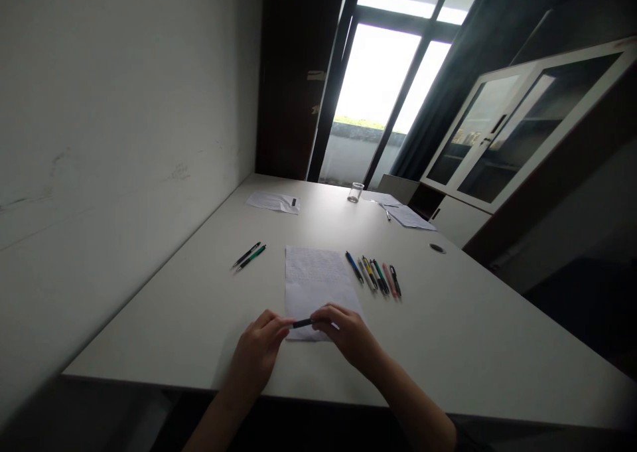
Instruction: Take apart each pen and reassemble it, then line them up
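My left hand (259, 351) and my right hand (348, 336) meet over the near end of a sheet of lined paper (318, 279). Both pinch a dark pen (302, 323) held level between them, left fingers on its left end, right fingers on its right end. Right of the paper lies a row of several pens (375, 276) in different colours. Two more pens (249, 256), one black and one green, lie left of the paper.
The white table (462, 332) runs along a wall on the left. At its far end stand a glass (355, 192) and two more sheets (275, 202) (405, 214). A glass-door cabinet (512, 133) stands at the right, a window behind.
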### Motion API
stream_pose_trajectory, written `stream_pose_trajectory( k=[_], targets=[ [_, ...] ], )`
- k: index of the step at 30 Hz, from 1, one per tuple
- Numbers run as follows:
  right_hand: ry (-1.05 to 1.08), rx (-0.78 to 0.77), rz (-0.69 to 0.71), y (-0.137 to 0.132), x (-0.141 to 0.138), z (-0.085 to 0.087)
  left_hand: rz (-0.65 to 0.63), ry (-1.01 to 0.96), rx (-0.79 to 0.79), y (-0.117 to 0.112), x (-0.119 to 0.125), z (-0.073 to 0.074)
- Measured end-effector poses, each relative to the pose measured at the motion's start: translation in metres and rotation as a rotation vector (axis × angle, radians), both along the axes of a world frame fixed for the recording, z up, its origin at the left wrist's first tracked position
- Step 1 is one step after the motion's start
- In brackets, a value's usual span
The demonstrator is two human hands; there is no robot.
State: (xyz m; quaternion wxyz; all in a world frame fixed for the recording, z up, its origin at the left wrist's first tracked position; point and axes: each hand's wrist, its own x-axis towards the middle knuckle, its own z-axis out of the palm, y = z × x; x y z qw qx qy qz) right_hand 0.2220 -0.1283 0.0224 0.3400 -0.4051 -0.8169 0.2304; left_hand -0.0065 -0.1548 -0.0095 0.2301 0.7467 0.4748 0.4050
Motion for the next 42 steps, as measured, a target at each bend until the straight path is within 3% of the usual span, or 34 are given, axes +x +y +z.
stream_pose_trajectory(
  k=[7,13,21,30,42],
  targets=[
    [-0.193,0.043,-0.069,-0.001,-0.001,0.001,-0.017,0.007,-0.028,-0.001,0.000,0.000],
    [-0.145,0.070,0.003,0.000,0.003,0.001,-0.029,0.012,-0.024,-0.001,0.001,0.002],
    [-0.332,0.164,-0.001,-0.006,0.002,0.011,-0.048,0.027,0.011,-0.002,0.001,0.006],
    [-0.199,0.160,0.021,-0.006,0.005,-0.002,-0.039,0.065,0.010,-0.001,0.002,0.004],
    [-0.351,0.123,-0.025,-0.020,0.001,0.005,-0.002,0.153,0.175,-0.003,0.003,0.002]
  ],
)
